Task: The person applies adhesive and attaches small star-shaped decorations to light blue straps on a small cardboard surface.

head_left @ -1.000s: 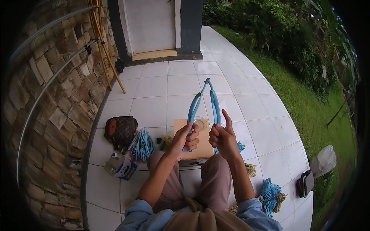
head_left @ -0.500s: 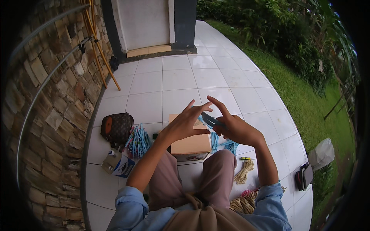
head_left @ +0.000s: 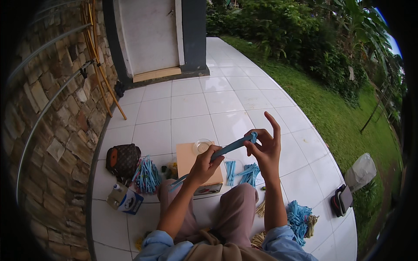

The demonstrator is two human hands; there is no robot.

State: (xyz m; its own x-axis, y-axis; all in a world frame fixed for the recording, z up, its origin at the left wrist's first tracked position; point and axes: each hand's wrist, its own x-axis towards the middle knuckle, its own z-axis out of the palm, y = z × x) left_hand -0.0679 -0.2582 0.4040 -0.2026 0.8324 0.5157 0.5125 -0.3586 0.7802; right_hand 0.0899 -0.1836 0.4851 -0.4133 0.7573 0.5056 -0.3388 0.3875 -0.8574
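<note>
My left hand is closed round a light blue strip, perhaps cloth or cord, above a cardboard box. The strip slants up to the right, and its loose tail hangs past my left wrist. At its bunched, knot-like upper end, my right hand pinches it with thumb and fingers while one finger points up. A clear round bowl rests on the box. Beyond the box's right side lie bundles of similar blue strips.
Left of my knees are a brown patterned bag, more blue strips and a plastic jug. On the right are a blue bundle, a dark pouch and a white plastic bag. A stone wall borders the tiles.
My hands have drawn apart, the left lower and the right outward. The blue strip now stretches between them, its bunched end showing. My view has shifted, bringing the bowl into sight.
</note>
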